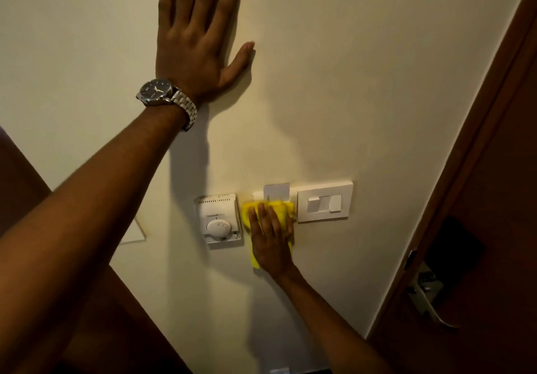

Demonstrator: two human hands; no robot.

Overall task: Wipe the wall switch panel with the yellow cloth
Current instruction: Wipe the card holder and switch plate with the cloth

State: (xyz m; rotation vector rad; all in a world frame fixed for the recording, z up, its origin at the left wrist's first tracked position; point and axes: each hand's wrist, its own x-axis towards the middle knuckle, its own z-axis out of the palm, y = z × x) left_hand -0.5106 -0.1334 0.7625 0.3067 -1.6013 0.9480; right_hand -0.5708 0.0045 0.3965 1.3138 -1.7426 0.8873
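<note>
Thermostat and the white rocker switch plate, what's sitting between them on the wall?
In the head view, the right hand presses the yellow cloth over the switch panel there, with a card showing above it.

Right hand (271, 238) flat on yellow cloth (245, 213)

Dim, warm yellow cast overall. Brightest on wall (363, 83) mid-frame, darkened toward corners. Hard shadow fell right of left hand (197, 48) and forearm (87, 213), so light came from left; second, fainter shadow further right. Detail crushed near-black on door (479, 199); door handle (430, 295) showed small glint. Door's edge bowed slightly by wide lens. Near forearm soft.
</note>
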